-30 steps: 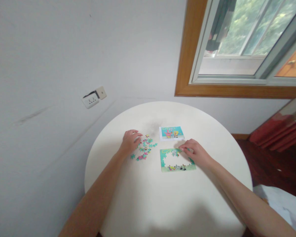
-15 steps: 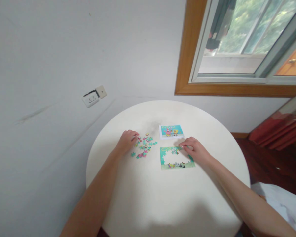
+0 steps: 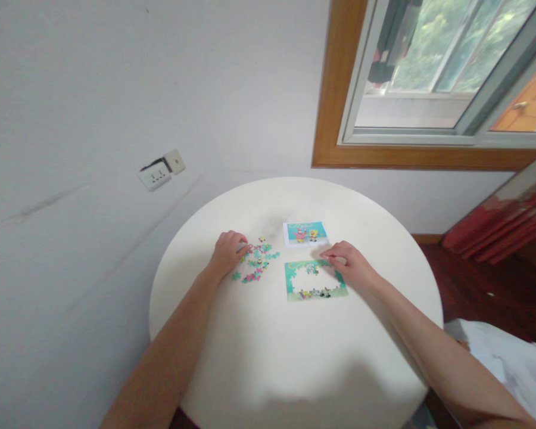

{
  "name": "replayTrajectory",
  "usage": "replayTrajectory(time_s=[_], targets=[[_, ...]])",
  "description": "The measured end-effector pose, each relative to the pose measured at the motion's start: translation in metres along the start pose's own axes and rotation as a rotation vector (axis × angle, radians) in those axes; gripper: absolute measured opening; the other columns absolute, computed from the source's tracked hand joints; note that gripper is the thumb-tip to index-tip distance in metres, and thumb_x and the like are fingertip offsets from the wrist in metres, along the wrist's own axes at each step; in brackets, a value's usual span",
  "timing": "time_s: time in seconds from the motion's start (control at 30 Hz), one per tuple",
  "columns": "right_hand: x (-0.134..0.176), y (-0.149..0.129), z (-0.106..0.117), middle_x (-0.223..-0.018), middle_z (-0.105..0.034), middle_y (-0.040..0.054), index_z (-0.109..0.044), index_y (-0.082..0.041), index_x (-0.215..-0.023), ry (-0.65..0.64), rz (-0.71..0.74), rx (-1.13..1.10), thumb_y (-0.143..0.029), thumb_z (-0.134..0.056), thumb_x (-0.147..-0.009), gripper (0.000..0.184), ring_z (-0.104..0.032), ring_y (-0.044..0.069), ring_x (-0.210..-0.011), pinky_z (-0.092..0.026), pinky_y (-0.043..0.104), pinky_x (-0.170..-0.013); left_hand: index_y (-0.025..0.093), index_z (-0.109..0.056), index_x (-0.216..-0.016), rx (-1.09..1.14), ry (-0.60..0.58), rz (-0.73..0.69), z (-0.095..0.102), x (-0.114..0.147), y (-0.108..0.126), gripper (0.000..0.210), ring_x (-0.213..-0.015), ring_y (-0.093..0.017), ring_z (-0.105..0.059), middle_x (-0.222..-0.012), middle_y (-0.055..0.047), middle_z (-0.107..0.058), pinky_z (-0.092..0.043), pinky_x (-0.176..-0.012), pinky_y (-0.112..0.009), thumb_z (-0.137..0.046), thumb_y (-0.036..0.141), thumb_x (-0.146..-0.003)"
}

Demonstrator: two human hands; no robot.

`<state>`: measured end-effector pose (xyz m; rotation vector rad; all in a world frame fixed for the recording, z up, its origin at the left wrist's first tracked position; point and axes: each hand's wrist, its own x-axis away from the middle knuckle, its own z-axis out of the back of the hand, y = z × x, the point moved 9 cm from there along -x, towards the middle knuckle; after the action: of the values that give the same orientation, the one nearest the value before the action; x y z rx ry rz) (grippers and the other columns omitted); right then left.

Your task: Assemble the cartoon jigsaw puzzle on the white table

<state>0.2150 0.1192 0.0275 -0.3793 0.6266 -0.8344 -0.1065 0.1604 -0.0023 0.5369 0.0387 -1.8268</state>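
My left hand [image 3: 228,252] rests at the left edge of a loose heap of small jigsaw puzzle pieces [image 3: 259,262] in green, pink and yellow. Its fingers are bent and apart, with the tips by the nearest pieces. Right of the heap lies a partly assembled jigsaw puzzle [image 3: 293,294], a cartoon border around a gap in its middle. Over its upper right corner, my right hand [image 3: 351,265] has thumb and fingertips pinched together; whatever is between them is too small to make out. Behind the puzzle is a picture card [image 3: 306,233] with a pink and a yellow cartoon figure.
Everything lies on a round white table [image 3: 268,345] against a pale wall [image 3: 232,89]. A wall socket [image 3: 155,176] is at left, a wood-framed window [image 3: 318,119] at upper right. A red curtain [image 3: 495,229] and white cloth [image 3: 486,351] are on the right.
The whole view has shifted slightly, so table and hands sit a little further left and up. My right fingertips have moved slightly off the puzzle's top edge. My left hand stays by the pieces.
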Motion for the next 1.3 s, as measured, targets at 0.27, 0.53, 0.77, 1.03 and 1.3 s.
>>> replayTrajectory(time_s=[0.27,0.53,0.77,1.03,1.3], targets=[[-0.001,-0.001,-0.001,-0.085,-0.072,0.0055,-0.072,-0.022,-0.097,-0.005,0.015,-0.003,-0.026,-0.049,-0.091,0.024,-0.061,0.021,-0.085,-0.045,0.037,-0.082,0.018,-0.061,-0.079,0.016,0.016,0.001,-0.001,-0.001,0.000,0.029,-0.088,-0.025,-0.054,-0.086,-0.009,-0.063,-0.039,-0.088,-0.041,-0.051,0.045,-0.085],[0.001,0.000,-0.001,-0.085,-0.072,0.0063,-0.073,-0.020,-0.098,-0.012,0.004,0.002,-0.026,-0.049,-0.091,0.025,-0.060,0.020,-0.084,-0.045,0.036,-0.081,0.017,-0.063,-0.084,0.119,-0.010,0.034,0.011,-0.001,0.000,0.029,-0.089,-0.024,-0.057,-0.088,-0.009,-0.066,-0.041,-0.091,-0.041,-0.043,0.039,-0.088],[0.001,0.000,0.001,-0.084,-0.071,0.0064,-0.073,-0.020,-0.098,-0.009,-0.012,0.004,-0.025,-0.048,-0.090,0.027,-0.060,0.021,-0.085,-0.046,0.035,-0.080,0.019,-0.069,-0.090,0.287,-0.190,-0.014,0.029,0.005,0.028,0.026,-0.081,-0.017,-0.062,-0.088,-0.004,-0.068,-0.049,-0.076,-0.026,-0.050,0.036,-0.084],[0.000,0.002,0.002,-0.085,-0.072,0.0062,-0.073,-0.021,-0.097,-0.018,-0.028,0.014,-0.024,-0.050,-0.089,0.025,-0.060,0.021,-0.085,-0.046,0.036,-0.080,0.019,-0.071,-0.089,0.327,-0.318,-0.023,0.021,0.012,0.049,0.025,-0.076,-0.016,-0.063,-0.083,-0.003,-0.069,-0.049,-0.073,-0.026,-0.052,0.033,-0.080],[0.000,0.004,-0.003,-0.086,-0.072,0.0058,-0.074,-0.022,-0.098,-0.048,0.004,0.034,-0.023,-0.050,-0.090,0.025,-0.061,0.021,-0.086,-0.046,0.036,-0.081,0.018,-0.070,-0.087,0.297,-0.336,-0.005,0.018,0.011,0.046,0.027,-0.072,-0.016,-0.061,-0.079,-0.002,-0.067,-0.046,-0.068,-0.025,-0.050,0.035,-0.079]])
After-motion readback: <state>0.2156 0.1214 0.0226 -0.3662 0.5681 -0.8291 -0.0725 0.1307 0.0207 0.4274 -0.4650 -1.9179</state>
